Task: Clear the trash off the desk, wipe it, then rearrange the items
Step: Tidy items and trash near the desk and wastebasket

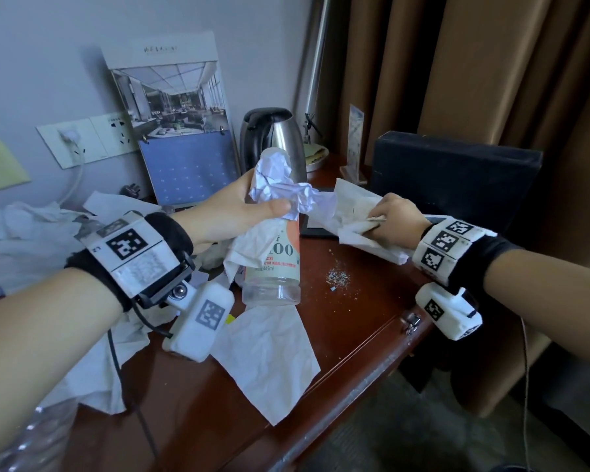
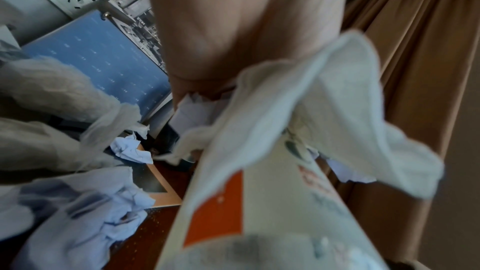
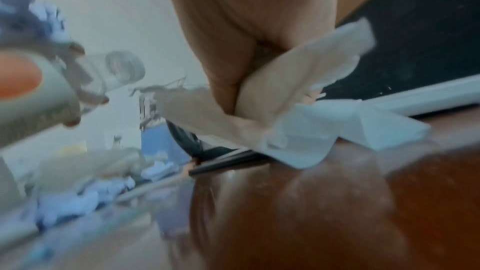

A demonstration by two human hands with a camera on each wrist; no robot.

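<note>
Item: trash collection, in progress. Left hand grips an empty plastic bottle near its neck, with crumpled paper and a tissue pinched against it, all raised above the desk. Right hand clutches a bunch of tissues at the far right of the desk, just before a dark box. Handling advice: keep both bundles squeezed tight so that loose sheets do not slip during carrying; lift clear of the kettle. Remaining trash: flat tissue below the bottle, near the front edge; heaped tissues beyond the left wrist; crumbs between the hands, for wiping later.
</note>
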